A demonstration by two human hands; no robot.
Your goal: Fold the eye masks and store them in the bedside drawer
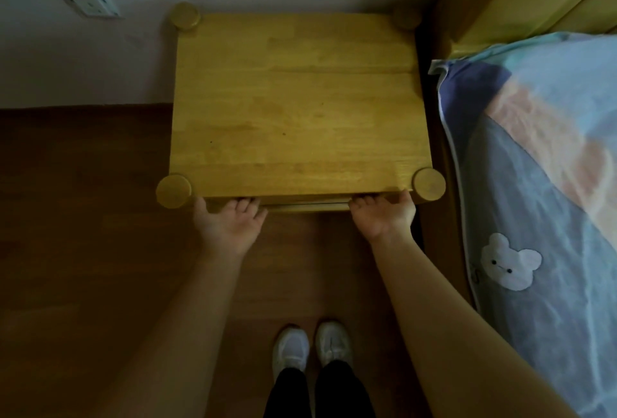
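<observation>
Head view looked straight down on a wooden bedside table, with both hands set against its front edge. The left hand lay near the front-left corner post, palm toward the front face, its fingers curled up and under the overhang of the top. The right hand mirrored it near the front-right corner post, its fingers likewise tucked beneath the lip. The fingertips were hidden under the edge, so whether they were hooked on a pull or only pressed flat could not be told.

Between the two sets of fingers a pale strip showed just below the tabletop; this was probably the top edge of the drawer, sitting almost flush with the front. Two hands spaced wide apart suited a drawer that has to slide squarely without jamming, though whether it was being drawn out or pushed home could not be judged.

No eye masks were visible anywhere: none on the tabletop beyond the fingers, none in either hand, none on the patterned bedding to the right of the right fingers. They may have been inside the drawer or out of frame.
</observation>
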